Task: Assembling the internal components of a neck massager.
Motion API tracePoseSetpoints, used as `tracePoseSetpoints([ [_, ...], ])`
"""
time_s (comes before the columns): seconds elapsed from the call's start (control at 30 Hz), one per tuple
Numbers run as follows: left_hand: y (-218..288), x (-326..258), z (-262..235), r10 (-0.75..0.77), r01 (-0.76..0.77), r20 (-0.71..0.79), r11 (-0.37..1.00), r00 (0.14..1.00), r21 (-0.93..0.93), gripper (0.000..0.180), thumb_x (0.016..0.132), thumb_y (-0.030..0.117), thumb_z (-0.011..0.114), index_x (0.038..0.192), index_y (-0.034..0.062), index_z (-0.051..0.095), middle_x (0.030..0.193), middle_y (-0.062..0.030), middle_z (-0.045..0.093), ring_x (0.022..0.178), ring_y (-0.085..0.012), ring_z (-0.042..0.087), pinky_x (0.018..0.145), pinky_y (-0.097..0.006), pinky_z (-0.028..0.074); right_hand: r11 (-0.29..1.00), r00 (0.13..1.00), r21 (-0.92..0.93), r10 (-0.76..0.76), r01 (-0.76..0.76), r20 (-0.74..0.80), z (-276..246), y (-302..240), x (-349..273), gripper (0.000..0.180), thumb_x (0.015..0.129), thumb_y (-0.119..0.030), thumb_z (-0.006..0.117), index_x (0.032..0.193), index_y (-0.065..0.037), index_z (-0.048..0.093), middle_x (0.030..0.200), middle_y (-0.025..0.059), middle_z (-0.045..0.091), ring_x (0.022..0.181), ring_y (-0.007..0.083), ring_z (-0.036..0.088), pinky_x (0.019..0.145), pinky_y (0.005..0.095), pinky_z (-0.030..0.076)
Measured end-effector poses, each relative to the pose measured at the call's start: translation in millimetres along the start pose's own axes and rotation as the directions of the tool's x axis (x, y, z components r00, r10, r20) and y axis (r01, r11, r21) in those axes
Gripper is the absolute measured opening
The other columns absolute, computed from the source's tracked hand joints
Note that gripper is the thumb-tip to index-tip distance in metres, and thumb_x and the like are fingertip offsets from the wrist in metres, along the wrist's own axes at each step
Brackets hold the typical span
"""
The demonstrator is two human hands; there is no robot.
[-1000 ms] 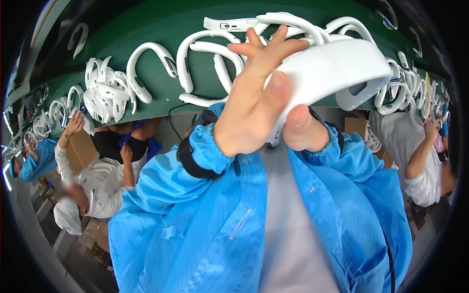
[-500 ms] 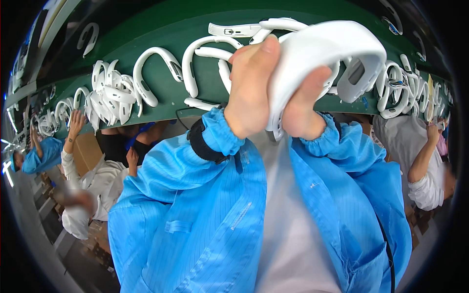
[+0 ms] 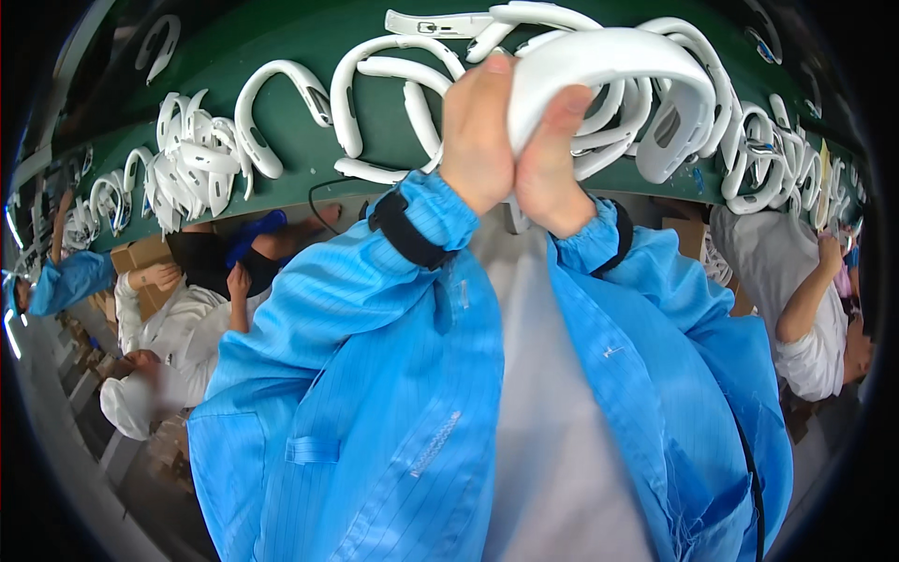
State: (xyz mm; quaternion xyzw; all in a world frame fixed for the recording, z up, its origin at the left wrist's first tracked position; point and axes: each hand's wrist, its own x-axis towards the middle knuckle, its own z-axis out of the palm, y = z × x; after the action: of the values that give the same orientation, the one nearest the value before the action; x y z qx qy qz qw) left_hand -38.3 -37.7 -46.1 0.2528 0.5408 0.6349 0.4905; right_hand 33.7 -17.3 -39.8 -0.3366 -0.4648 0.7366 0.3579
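Both my hands hold one white U-shaped neckband housing (image 3: 613,58) up near my chest, over the front of the green table (image 3: 281,192). My left hand (image 3: 479,136) is closed on its left end, thumb pointing up. The right hand (image 3: 551,169) grips right beside it, its thumb pressed along the white shell. My two palms come close together around that end. The housing's far end curves over to the right and shows a grey oblong opening. Other neckband pieces (image 3: 346,103) lie on the table just behind my hands.
A heap of white curved pieces (image 3: 197,159) lies at the left, with another cluster (image 3: 754,173) at the right. A flat white strip (image 3: 435,25) rests at the back. People in white (image 3: 201,332) and grey-white (image 3: 773,272) clothing sit along the table on either side.
Both hands and the housing have come slightly lower and nearer together, with the housing tilted a little differently. The person at left has lowered a raised hand.
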Motion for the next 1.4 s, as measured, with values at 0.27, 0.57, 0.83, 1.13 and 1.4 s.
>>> tracePoseSetpoints([
  [0.27,17.0,-10.3,-15.3,-0.283,0.256,-0.003,0.873,0.959,-0.414,0.048,0.093,0.039,0.034,0.117,0.0005,0.048,0.106,-0.0099,0.057,0.094,-0.0204,0.055,0.081,-0.03,0.045,0.992,0.993,-0.123,-0.017,0.002,-0.118,7.1,31.3,12.7,0.074,0.087,-0.064,0.021,0.112,0.004,0.041,0.097,0.0118,0.051,0.091,0.0177,0.05,0.076,0.0276,0.041],
  [0.57,21.7,-26.3,2.8,0.205,-0.229,-0.193,0.968,0.959,-0.107,0.035,0.092,0.03,0.044,0.11,-0.0013,0.043,0.113,-0.0131,0.051,0.096,-0.014,0.05,0.082,-0.027,0.041,0.95,0.997,-0.309,-0.053,0.034,-0.053,-2.4,-11.4,7.1,0.066,0.094,-0.045,0.029,0.057,0.003,0.055,0.049,0.0054,0.05,0.05,0.0108,0.045,0.047,0.0282,0.037],
  [0.83,39.2,-13.5,-4.7,0.14,-0.1,0.28,0.984,0.95,-0.15,0.054,0.073,0.024,0.062,0.116,-0.0037,0.045,0.109,-0.0157,0.054,0.098,-0.0198,0.053,0.084,-0.031,0.043,0.989,0.991,-0.075,0.128,-0.124,0.046,-10.0,-30.4,1.4,0.064,0.093,-0.052,0.024,0.088,0.002,0.059,0.079,0.0075,0.06,0.071,0.013,0.055,0.062,0.0247,0.042],
  [1.13,50.1,-1.8,6.5,-0.005,0.13,0.323,0.922,0.946,-0.366,0.071,0.078,0.055,0.041,0.116,-0.0054,0.048,0.108,-0.0168,0.055,0.095,-0.0231,0.055,0.084,-0.032,0.043,0.997,0.995,0.0,0.083,-0.083,0.061,0.2,-39.8,12.8,0.051,0.096,-0.04,0.026,0.097,0.0,0.057,0.085,0.0076,0.061,0.076,0.0123,0.058,0.065,0.0239,0.045],
  [1.4,37.8,-21.9,11.5,0.064,0.098,0.298,0.862,0.952,-0.498,0.086,0.077,0.066,0.034,0.122,-0.0076,0.041,0.105,-0.0195,0.055,0.091,-0.0219,0.056,0.081,-0.032,0.043,0.964,0.975,0.146,0.221,-0.223,0.028,-4.7,-36.5,-2.7,0.055,0.095,-0.041,0.026,0.095,0.003,0.058,0.079,0.0093,0.063,0.073,0.0107,0.06,0.061,0.021,0.045],
])
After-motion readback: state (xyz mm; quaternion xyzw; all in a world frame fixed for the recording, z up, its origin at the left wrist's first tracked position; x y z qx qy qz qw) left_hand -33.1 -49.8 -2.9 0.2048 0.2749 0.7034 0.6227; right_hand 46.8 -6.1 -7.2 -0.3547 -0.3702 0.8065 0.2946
